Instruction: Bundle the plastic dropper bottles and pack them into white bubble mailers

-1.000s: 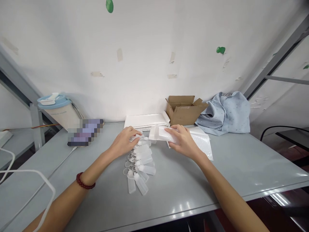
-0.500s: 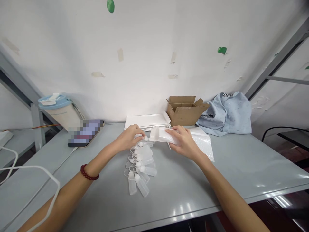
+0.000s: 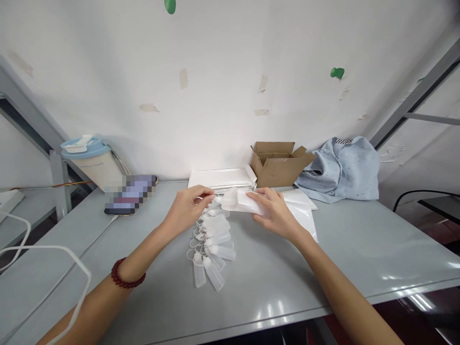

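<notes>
My left hand [image 3: 190, 208] pinches the cap end of a small translucent plastic bottle [image 3: 218, 203] beside the mouth of a bag. In my right hand [image 3: 275, 211] is a whitish translucent plastic bag [image 3: 247, 202], its opening facing left toward the bottle. How far the bottle reaches into the bag I cannot tell. Below my left hand several capped squeeze bottles [image 3: 215, 239] with looped cap straps lie in a loose row on the grey table [image 3: 287, 287]. More clear bags [image 3: 302, 215] lie partly hidden behind my right hand.
A stack of white padded envelopes [image 3: 221, 178] rests against the wall, beside an open cardboard box [image 3: 282, 170]. Pale blue cloth [image 3: 341, 170] is heaped at the right. On the left are a phone [image 3: 132, 194], a blue-lidded tumbler [image 3: 95, 163] and a white cable [image 3: 86, 258].
My left hand has tilted and brought the pinched bottle up against the bag's mouth. The right hand keeps holding the bag in nearly the same place. The whole view has shifted slightly.
</notes>
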`<state>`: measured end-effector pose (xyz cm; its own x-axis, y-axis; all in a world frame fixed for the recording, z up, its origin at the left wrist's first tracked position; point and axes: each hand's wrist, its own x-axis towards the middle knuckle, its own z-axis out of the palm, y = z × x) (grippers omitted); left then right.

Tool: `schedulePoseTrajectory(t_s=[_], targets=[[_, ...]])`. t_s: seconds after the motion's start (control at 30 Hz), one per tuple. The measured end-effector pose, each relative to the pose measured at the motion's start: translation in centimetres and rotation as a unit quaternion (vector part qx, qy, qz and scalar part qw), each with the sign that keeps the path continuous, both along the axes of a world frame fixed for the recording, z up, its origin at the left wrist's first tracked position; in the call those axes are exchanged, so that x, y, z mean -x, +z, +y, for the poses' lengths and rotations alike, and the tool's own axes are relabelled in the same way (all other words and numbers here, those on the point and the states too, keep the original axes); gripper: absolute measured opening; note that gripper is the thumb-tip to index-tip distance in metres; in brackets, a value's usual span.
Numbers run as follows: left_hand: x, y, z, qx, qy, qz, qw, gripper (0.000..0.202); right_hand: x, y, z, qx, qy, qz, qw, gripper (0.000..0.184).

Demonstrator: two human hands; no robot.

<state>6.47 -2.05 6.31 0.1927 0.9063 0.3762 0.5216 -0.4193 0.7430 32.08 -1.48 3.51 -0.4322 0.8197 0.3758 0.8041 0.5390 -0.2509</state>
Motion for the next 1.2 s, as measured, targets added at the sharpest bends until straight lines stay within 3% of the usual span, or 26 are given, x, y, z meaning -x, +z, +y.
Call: schedulePoseTrajectory(t_s=[0.17, 0.3, 0.4, 0.57, 0.67, 0.77, 0.9, 1.2], targets=[[-0.9, -1.6, 0.1, -0.040, -0.011, 0.026, 0.999, 0.016, 0.5, -0.3, -0.3, -0.005, 0.037, 0.039, 0.999, 0.052], [-1.2, -2.0, 0.3, -0.078, 0.004, 0.030, 0.996, 0.013, 1.0, -0.3, -0.7, -0.016, 0.056, 0.064, 0.996, 0.051], [-1.3, -1.6, 0.2, -0.070, -0.003, 0.019, 0.997, 0.012, 1.3, -0.2, -0.9, -0.016, 0.067, 0.067, 0.995, 0.051], [-0.8, -0.1, -0.2, 0.055, -0.036, 0.014, 0.998, 0.019, 1.4, -0.2, -1.0, -0.026, 0.064, 0.074, 0.995, 0.052], [0.5, 0.6, 0.0, 0.056, 0.012, 0.015, 0.998, 0.025, 1.0, -0.3, -0.7, -0.036, 0.050, 0.081, 0.995, 0.051], [2.0, 0.5, 0.4, 0.043, 0.044, 0.082, 0.995, 0.023, 0.5, -0.4, -0.3, -0.048, 0.035, 0.082, 0.995, 0.050], [3.0, -0.1, 0.7, 0.057, -0.011, 0.208, 0.976, 0.022, 0.2, -0.3, 0.1, -0.064, 0.017, 0.077, 0.995, 0.047], [3.2, -0.5, 0.6, 0.057, -0.058, 0.288, 0.954, 0.026, 0.2, -0.3, 0.0, -0.075, 0.013, 0.055, 0.996, 0.045]])
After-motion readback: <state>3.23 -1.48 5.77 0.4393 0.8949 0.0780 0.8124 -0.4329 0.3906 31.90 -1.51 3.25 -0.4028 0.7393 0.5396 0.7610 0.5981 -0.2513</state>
